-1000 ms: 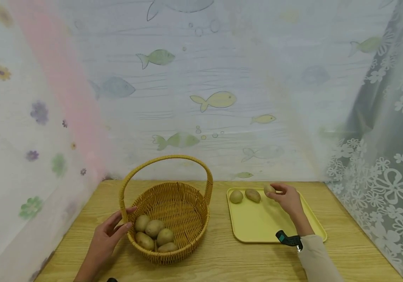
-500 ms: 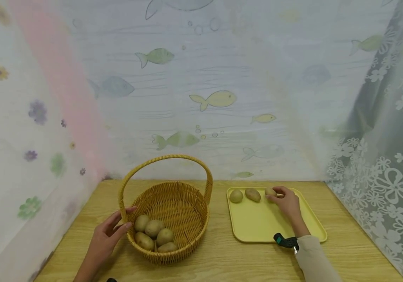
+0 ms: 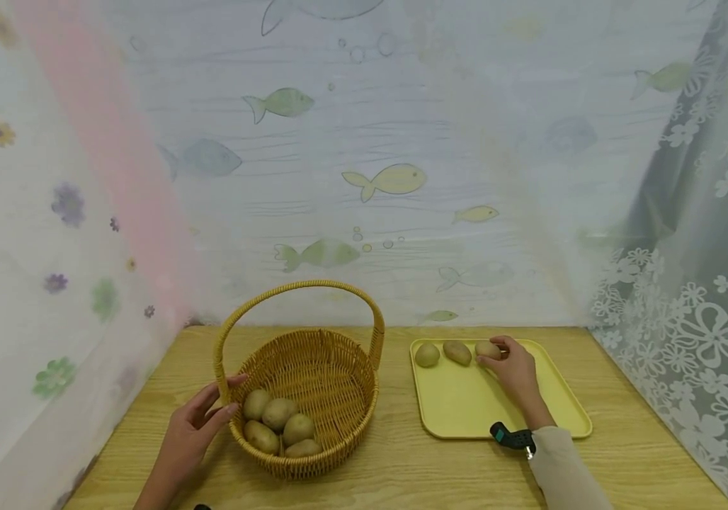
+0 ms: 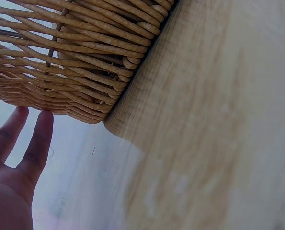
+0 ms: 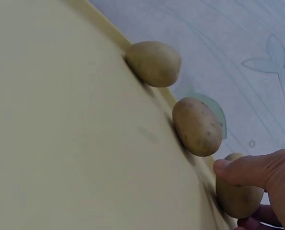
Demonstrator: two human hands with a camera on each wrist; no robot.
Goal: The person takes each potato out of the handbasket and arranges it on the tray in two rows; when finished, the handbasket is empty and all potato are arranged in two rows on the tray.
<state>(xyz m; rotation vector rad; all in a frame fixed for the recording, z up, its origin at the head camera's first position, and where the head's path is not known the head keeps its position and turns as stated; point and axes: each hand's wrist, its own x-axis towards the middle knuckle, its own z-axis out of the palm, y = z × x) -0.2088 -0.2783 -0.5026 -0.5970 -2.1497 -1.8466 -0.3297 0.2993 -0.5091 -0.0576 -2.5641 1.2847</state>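
In the head view my left hand (image 3: 188, 428) holds the left side of a wicker basket (image 3: 338, 453), thumb and fingers around the rim by the foot of its arched handle (image 3: 303, 285). The left wrist view shows straight fingertips (image 4: 45, 120) against the woven wall. Several potatoes (image 3: 280, 412) are bunched at the basket's front left. Over at the yellow tray (image 3: 466, 418), my right hand (image 3: 517, 372) pinches a potato (image 5: 238, 199) between thumb and fingers, at the tray's far edge. To its left lie an oval potato (image 5: 197, 127) and a rounder one (image 5: 154, 63), in a row.
Both basket and tray stand on a wood-grain table (image 3: 396, 467). Behind it hangs a pale curtain (image 3: 364, 212) printed with fish, and flowered sheets (image 3: 52, 319) close off the sides. A black strap (image 3: 512, 437) circles the right wrist.
My right hand has come down slightly and shifted a little left with the potato, closer to the other two on the tray. The left hand and basket stay in place.
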